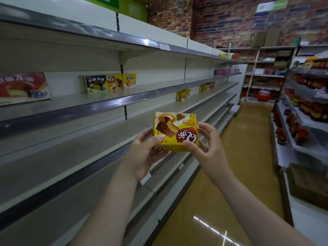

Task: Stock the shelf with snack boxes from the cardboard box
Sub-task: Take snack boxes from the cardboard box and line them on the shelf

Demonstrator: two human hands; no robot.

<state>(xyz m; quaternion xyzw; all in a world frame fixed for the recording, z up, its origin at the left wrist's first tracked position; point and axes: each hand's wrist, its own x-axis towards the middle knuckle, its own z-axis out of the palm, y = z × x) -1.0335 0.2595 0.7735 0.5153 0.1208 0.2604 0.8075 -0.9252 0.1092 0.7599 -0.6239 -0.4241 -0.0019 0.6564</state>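
Both forearms reach forward, and the left hand (142, 153) and right hand (207, 146) hold a yellow box (175, 132) between them in the aisle beside the shelf (99, 132). The fingers (206, 128) curl round its edges, thumbs pressed on its upside-down front.

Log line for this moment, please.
stage: carrying to shelf | left hand: holds yellow snack box | right hand: holds same box | box print: upside down | shelf: not yet placed
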